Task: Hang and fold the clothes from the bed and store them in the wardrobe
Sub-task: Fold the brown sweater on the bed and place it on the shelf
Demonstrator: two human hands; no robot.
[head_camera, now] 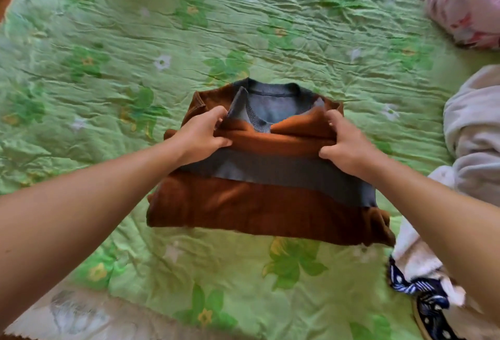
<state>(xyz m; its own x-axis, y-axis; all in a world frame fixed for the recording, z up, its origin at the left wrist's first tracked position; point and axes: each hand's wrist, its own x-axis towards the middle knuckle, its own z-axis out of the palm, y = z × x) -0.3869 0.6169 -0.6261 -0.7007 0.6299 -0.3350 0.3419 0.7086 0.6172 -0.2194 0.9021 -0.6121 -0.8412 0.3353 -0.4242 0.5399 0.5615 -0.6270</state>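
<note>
Left hand (201,134), right hand (349,145): fingertips buried in sweater (243,209) fold

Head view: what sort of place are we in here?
Probably a bedroom, on a bed. A crumpled green floral quilt fills the view, a pink-patterned pillow or bundle lies far right, and the left hand and right hand grip a half-folded brown and grey sweater beside loose pale clothes.

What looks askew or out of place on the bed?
Nothing damaged or spilled. The brown sweater is folded slightly crooked: its lower right corner bunches out toward the white clothes heap. A dotted navy garment lies crumpled at near right.
</note>
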